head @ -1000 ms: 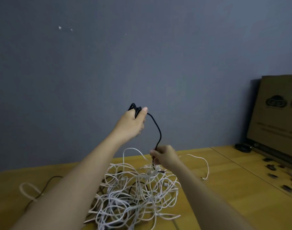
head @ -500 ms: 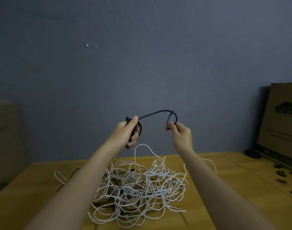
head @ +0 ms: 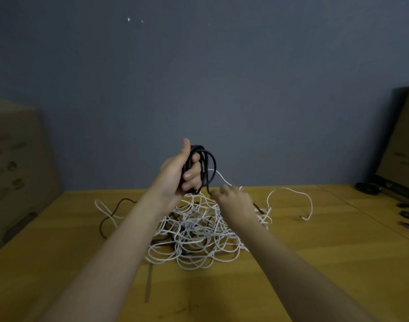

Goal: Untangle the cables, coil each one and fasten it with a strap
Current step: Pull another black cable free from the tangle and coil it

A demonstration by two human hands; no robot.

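My left hand [head: 178, 176] is raised above the table and grips a coil of black cable [head: 209, 167], with several loops hanging over its fingers. Just below and to the right, my right hand [head: 233, 198] holds the free run of the same black cable, which trails down past its wrist into the pile. A big tangle of white cable [head: 199, 235] with dark strands mixed in lies on the wooden table [head: 315, 263] under both hands. One white loop [head: 292, 194] stretches out to the right.
A loose dark cable [head: 113, 212] curls on the table to the left of the pile. Cardboard boxes stand at the left [head: 15, 163] and right [head: 403, 145]. Small dark straps [head: 405, 214] and a black roll [head: 367, 188] lie at the right edge.
My right hand has dropped from beside the left hand down toward the pile, laying another black loop onto the coil. The coil in my left hand has grown.
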